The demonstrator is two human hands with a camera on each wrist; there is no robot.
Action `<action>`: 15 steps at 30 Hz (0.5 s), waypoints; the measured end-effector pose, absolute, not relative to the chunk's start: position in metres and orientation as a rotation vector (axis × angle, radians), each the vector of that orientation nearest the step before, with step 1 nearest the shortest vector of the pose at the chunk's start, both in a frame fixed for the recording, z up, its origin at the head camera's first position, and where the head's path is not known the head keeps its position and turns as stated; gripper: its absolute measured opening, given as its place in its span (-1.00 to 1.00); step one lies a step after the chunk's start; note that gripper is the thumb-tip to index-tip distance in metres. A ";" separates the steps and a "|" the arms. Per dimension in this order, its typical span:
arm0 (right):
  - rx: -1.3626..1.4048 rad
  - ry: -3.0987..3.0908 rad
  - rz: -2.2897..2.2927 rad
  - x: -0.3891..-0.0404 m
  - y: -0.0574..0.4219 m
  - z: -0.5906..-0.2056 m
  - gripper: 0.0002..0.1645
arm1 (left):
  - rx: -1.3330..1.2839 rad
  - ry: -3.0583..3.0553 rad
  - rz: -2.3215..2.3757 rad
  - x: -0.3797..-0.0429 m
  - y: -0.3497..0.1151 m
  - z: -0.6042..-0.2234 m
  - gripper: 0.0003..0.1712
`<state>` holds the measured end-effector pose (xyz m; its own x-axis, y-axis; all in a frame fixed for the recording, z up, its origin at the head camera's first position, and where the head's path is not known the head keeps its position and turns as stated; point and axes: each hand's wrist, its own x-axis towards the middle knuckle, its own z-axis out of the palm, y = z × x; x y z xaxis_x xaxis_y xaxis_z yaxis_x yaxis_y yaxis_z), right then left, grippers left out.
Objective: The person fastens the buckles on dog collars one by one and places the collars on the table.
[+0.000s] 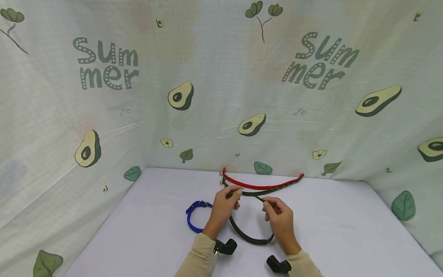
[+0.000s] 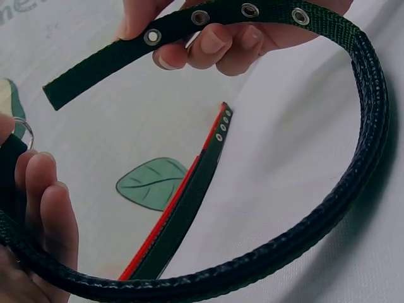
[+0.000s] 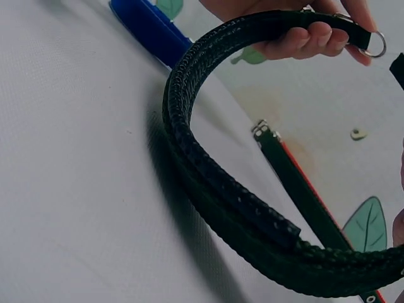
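Observation:
A dark green collar [image 1: 252, 240] with a black padded strip bows toward me between my two hands. My left hand [image 1: 223, 206] grips the end with the metal ring [image 3: 379, 45], its fingers bent around the band. At the other end, my right hand [image 1: 281, 219] pinches the strap between thumb and fingers, near a row of metal eyelets [image 2: 250, 11]. The strap's squared tip [image 2: 57, 98] sticks out past the right fingers, pointing toward the left hand. The two ends are apart, with a narrow gap between the ring and the tip.
A blue collar [image 1: 189, 218], buckled into a loop, lies left of my left hand. Behind the hands, a red collar [image 1: 256, 187] and another dark green collar [image 1: 277, 189] lie stretched side by side near the patterned cloth backdrop [image 1: 207, 154].

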<state>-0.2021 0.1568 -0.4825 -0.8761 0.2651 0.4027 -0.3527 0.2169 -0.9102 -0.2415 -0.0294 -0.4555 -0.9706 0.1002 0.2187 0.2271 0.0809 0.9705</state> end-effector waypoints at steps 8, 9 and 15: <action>0.109 -2.029 1.677 -0.201 0.151 -0.482 -0.90 | -0.401 -2.277 -2.042 -0.241 -0.029 -0.454 -0.63; 0.112 -2.031 1.673 -0.200 0.151 -0.482 -0.90 | -0.408 -2.284 -2.042 -0.240 -0.029 -0.454 -0.64; 0.121 -2.025 1.649 -0.199 0.147 -0.481 -0.88 | -0.461 -2.325 -2.043 -0.240 -0.029 -0.452 -0.65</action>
<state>-0.1987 0.1468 -0.4805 -0.8601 0.2505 0.4445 -0.3846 0.2540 -0.8874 -0.2395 -0.0288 -0.4523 -0.9565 0.2112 0.2014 0.2269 0.1040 0.9684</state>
